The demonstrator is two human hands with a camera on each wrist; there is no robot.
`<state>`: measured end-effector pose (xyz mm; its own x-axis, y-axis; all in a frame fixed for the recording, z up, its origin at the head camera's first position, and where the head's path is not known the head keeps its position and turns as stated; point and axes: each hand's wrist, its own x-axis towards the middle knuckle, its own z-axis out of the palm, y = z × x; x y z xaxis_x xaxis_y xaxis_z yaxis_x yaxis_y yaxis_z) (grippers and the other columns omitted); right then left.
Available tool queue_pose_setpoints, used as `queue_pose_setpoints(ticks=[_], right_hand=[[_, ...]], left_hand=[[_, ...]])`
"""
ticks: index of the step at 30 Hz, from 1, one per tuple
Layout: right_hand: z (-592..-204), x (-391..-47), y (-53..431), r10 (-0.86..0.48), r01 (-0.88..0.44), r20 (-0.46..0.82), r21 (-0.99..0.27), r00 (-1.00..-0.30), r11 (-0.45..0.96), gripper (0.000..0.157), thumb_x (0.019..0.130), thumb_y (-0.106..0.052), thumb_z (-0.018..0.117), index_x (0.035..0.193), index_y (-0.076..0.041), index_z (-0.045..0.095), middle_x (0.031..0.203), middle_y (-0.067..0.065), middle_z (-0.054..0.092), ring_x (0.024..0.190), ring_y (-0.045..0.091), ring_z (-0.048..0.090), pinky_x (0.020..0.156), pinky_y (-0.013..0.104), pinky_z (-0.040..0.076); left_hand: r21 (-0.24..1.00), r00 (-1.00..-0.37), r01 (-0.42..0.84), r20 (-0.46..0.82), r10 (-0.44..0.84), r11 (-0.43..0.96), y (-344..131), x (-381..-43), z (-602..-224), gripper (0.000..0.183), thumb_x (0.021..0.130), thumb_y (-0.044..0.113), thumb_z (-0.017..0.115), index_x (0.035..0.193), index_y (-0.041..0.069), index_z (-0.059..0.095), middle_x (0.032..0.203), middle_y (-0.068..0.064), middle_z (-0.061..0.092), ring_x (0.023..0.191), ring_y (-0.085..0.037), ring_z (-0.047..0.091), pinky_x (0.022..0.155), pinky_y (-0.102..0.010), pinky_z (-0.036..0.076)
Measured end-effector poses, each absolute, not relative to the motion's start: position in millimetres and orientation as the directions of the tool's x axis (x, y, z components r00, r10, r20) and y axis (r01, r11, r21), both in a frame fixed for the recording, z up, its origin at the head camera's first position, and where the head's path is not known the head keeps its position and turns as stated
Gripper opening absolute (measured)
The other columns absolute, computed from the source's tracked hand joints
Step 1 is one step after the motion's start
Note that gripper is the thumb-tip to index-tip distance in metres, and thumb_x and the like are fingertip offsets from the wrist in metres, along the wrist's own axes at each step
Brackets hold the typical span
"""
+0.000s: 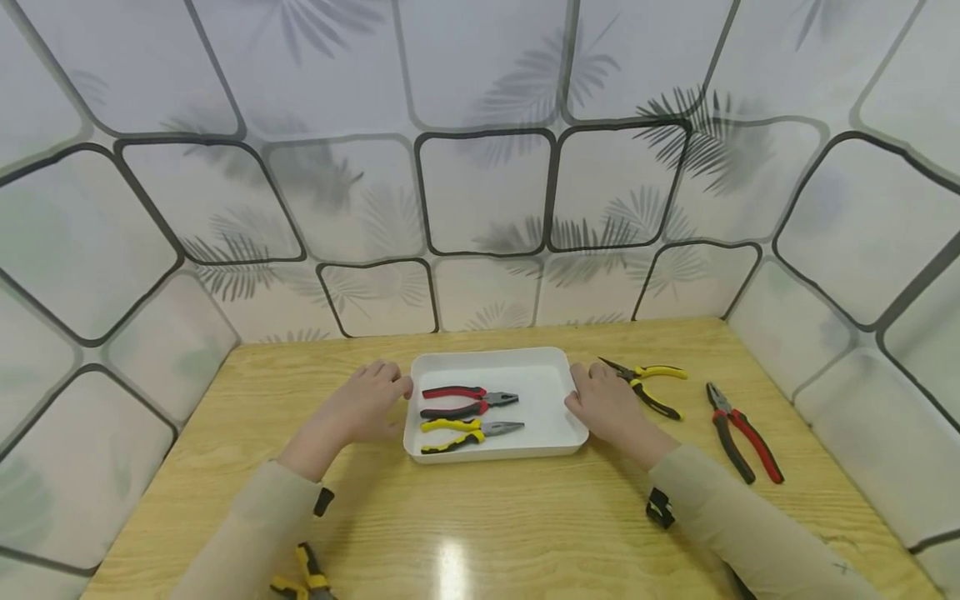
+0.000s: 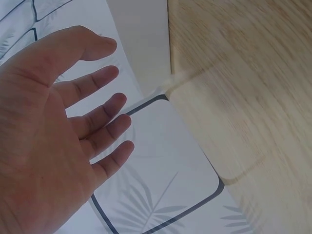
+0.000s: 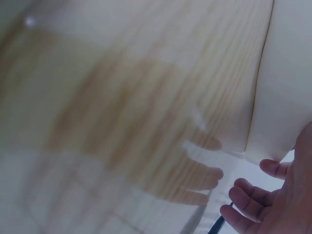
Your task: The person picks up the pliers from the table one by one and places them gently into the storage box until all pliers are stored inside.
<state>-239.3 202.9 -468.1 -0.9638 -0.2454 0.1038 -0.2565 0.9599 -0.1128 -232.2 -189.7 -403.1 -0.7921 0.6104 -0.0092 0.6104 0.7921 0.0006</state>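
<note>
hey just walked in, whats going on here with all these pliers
A person has the left hand and right hand at opposite ends of a white tray on a wooden table; the fingers look relaxed. In the tray lie red-and-black pliers and, nearer the person, yellow-and-black pliers, both with tips to the right. Another yellow pair and another red pair lie on the table to the tray's right. A yellow-and-black tool shows partly at the bottom edge.
</note>
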Motion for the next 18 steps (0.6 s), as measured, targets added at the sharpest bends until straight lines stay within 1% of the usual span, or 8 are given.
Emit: queue_pose_setpoints(ticks=[4,7,11,18], right_hand=[[-466.3,-239.0,203.2,-0.243,-0.253,0.092,-0.116,-0.966,0.961,0.015,0.102,-0.022,0.051,0.104,-0.006,0.053,0.087,0.012,0.049,0.079,0.027,0.043,0.063,0.037,0.037],[-465.3,-238.6,203.1,-0.237,-0.246,0.081,-0.118,-0.968,0.962,0.016,0.102,-0.022,0.051,0.104,-0.007,0.053,0.088,0.012,0.048,0.079,0.027,0.043,0.064,0.038,0.037],[-465.2,-238.8,203.1,-0.231,-0.240,0.078,-0.124,-0.970,0.963,0.014,0.102,-0.022,0.050,0.101,-0.008,0.052,0.087,0.012,0.048,0.080,0.027,0.043,0.065,0.038,0.037],[-466.4,-239.9,203.1,-0.227,-0.235,0.073,-0.126,-0.971,0.964,0.016,0.102,-0.023,0.050,0.102,-0.008,0.052,0.088,0.012,0.049,0.080,0.027,0.044,0.064,0.038,0.037]], left_hand=[[-0.002,-0.787,0.618,-0.009,0.618,0.787,-190.8,-229.6,-401.4,0.032,0.087,0.018,0.083,0.112,0.012,0.065,0.110,-0.008,0.058,0.108,-0.031,0.056,0.100,-0.055,0.050],[-0.004,-0.788,0.615,-0.012,0.615,0.788,-192.5,-228.2,-401.6,0.032,0.087,0.018,0.084,0.112,0.012,0.065,0.111,-0.008,0.059,0.110,-0.032,0.056,0.101,-0.055,0.050],[-0.013,-0.793,0.609,-0.014,0.609,0.793,-195.4,-226.7,-402.3,0.032,0.086,0.018,0.084,0.111,0.012,0.065,0.113,-0.009,0.059,0.111,-0.033,0.057,0.103,-0.057,0.050],[-0.011,-0.794,0.607,-0.026,0.607,0.795,-200.3,-222.7,-403.5,0.035,0.085,0.018,0.087,0.111,0.012,0.065,0.114,-0.009,0.060,0.110,-0.033,0.057,0.100,-0.057,0.050]])
